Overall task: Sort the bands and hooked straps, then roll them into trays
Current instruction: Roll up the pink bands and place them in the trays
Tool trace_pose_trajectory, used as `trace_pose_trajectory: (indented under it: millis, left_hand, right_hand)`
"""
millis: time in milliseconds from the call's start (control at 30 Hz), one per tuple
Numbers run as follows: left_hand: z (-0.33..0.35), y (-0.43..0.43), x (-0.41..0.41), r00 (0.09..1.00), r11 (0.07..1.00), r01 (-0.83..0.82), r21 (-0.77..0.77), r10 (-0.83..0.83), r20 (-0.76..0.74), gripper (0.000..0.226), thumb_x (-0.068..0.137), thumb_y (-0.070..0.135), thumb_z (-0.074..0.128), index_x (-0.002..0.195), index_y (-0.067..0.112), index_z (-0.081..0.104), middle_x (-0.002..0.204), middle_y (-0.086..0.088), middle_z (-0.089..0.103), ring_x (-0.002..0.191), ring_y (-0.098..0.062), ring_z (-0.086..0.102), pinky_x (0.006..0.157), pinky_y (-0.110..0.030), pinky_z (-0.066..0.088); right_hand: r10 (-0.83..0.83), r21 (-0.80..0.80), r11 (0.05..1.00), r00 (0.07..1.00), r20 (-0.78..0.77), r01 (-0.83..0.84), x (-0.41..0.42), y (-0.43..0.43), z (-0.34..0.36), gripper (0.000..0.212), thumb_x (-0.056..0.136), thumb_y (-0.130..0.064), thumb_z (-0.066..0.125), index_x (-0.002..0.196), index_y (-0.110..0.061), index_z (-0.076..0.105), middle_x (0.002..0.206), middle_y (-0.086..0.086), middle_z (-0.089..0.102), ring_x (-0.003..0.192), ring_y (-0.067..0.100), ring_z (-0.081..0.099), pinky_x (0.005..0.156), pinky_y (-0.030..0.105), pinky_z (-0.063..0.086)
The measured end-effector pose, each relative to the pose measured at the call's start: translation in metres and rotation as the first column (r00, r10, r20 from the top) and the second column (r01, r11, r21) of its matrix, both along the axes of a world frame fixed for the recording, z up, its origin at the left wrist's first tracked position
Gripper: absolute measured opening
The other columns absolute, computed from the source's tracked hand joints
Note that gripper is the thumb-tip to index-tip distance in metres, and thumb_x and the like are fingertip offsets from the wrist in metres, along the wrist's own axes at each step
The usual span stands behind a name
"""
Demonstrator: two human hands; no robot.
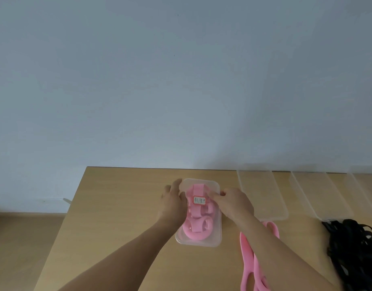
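Wooden table (pixel 117 206), arms outstretched, left hand (pixel 172 197) and right hand (pixel 234 201) clamped on sides of clear tray (pixel 201 243)

One table (pixel 128 206) carries four clear trays: one filled tray (pixel 218 227) bearing a single label (pixel 199 200) and several rolled pink bands (pixel 193 235), too overlapped to count, plus three empty trays (pixel 262 192) (pixel 316 192) (pixel 366 190). Two hands show, a left hand (pixel 172 199) and a right hand (pixel 233 201). The loose pink bands (pixel 249 257) seem to number two; the black straps (pixel 348 248) form one tangle, uncountable

Left hand (pixel 172 199), right hand (pixel 233 201) on clear tray (pixel 198 243) of pink bands (pixel 193 235)
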State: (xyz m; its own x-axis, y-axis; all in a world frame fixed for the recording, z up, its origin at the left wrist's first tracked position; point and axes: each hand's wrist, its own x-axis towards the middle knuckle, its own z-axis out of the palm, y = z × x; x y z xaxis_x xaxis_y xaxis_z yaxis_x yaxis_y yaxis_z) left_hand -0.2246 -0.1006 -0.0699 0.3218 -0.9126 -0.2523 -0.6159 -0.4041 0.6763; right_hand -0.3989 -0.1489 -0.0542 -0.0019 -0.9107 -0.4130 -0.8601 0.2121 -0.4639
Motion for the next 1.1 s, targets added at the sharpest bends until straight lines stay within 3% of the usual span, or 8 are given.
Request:
trace_pose_trajectory:
  millis: [100,167,233,467,600,700,833,1100]
  left_hand:
    - [0.006,0.003,-0.002,0.881,0.941,0.327,-0.083,-0.272,0.388,0.065,0.090,0.006,0.052,0.150,0.024,0.035,0.154,-0.003,0.032,0.141,-0.028,0.031,0.106,-0.038,0.039]
    - [0.009,0.002,-0.004,0.748,0.825,0.541,-0.161,-0.385,0.540,0.047,0.082,0.010,0.068,0.129,0.008,0.063,0.144,-0.013,0.053,0.136,-0.035,0.046,0.102,-0.044,0.048]
    - [0.009,0.003,-0.005,0.666,0.778,0.614,-0.129,-0.424,0.614,0.041,0.089,0.024,0.055,0.121,0.003,0.069,0.135,-0.014,0.061,0.130,-0.031,0.054,0.102,-0.043,0.049]
    - [-0.011,0.020,-0.009,0.552,0.747,0.654,0.119,-0.579,0.600,0.076,0.096,0.052,0.013,0.154,0.003,0.012,0.162,-0.017,0.000,0.150,-0.033,-0.004,0.122,-0.047,-0.005]
    - [-0.007,0.016,-0.009,0.525,0.719,0.689,0.093,-0.583,0.620,0.075,0.097,0.050,0.022,0.151,-0.002,0.020,0.160,-0.020,0.010,0.149,-0.033,0.001,0.119,-0.044,0.001]
    - [-0.010,0.015,-0.008,0.525,0.708,0.701,0.090,-0.597,0.607,0.080,0.096,0.055,0.015,0.153,0.001,0.005,0.160,-0.016,-0.009,0.148,-0.031,-0.017,0.119,-0.041,-0.010]
    - [-0.012,0.015,-0.007,0.511,0.700,0.704,0.121,-0.617,0.598,0.083,0.092,0.061,0.009,0.151,0.006,-0.012,0.158,-0.013,-0.024,0.144,-0.029,-0.031,0.117,-0.039,-0.023]
    - [-0.012,0.010,-0.011,0.537,0.739,0.657,0.148,-0.597,0.597,0.089,0.089,0.063,0.005,0.155,0.004,-0.006,0.161,-0.014,-0.022,0.147,-0.028,-0.026,0.118,-0.042,-0.021]
  right_hand:
    - [0.016,0.002,1.000,1.000,-0.024,-0.016,0.002,-0.001,0.002,0.061,0.079,-0.080,0.046,0.054,-0.025,0.051,0.060,-0.006,0.055,0.061,0.018,0.057,0.050,0.027,0.034]
    - [0.020,0.004,1.000,0.999,-0.040,-0.020,0.002,-0.001,0.001,0.056,0.082,-0.077,0.046,0.059,-0.026,0.053,0.065,-0.005,0.057,0.066,0.020,0.058,0.052,0.027,0.036]
    - [0.021,0.005,1.000,0.999,-0.049,-0.021,0.002,0.001,0.000,0.054,0.083,-0.075,0.047,0.061,-0.027,0.053,0.067,-0.005,0.058,0.067,0.020,0.059,0.055,0.028,0.039]
    - [0.067,0.009,0.998,0.994,-0.088,-0.066,0.002,0.000,0.002,0.059,0.083,-0.081,0.040,0.058,-0.028,0.048,0.062,-0.008,0.053,0.061,0.017,0.054,0.053,0.027,0.035]
    - [0.077,0.006,0.997,0.991,-0.108,-0.076,0.001,-0.003,0.002,0.056,0.089,-0.073,0.038,0.075,-0.025,0.063,0.075,-0.004,0.064,0.071,0.019,0.060,0.059,0.028,0.042]
    - [0.014,-0.072,0.997,0.994,-0.105,-0.021,0.003,-0.011,0.003,0.052,0.099,-0.051,0.029,0.092,-0.016,0.067,0.092,0.006,0.068,0.085,0.027,0.061,0.070,0.032,0.045]
    - [-0.036,-0.040,0.999,0.999,-0.015,0.035,0.009,-0.025,0.000,0.046,0.098,-0.040,0.036,0.080,-0.011,0.067,0.088,0.012,0.067,0.086,0.031,0.062,0.070,0.034,0.046]
    - [-0.200,0.007,0.979,0.953,0.227,0.204,0.012,-0.019,-0.005,0.044,0.097,-0.034,0.048,0.057,-0.016,0.050,0.059,0.003,0.052,0.063,0.026,0.049,0.058,0.033,0.037]
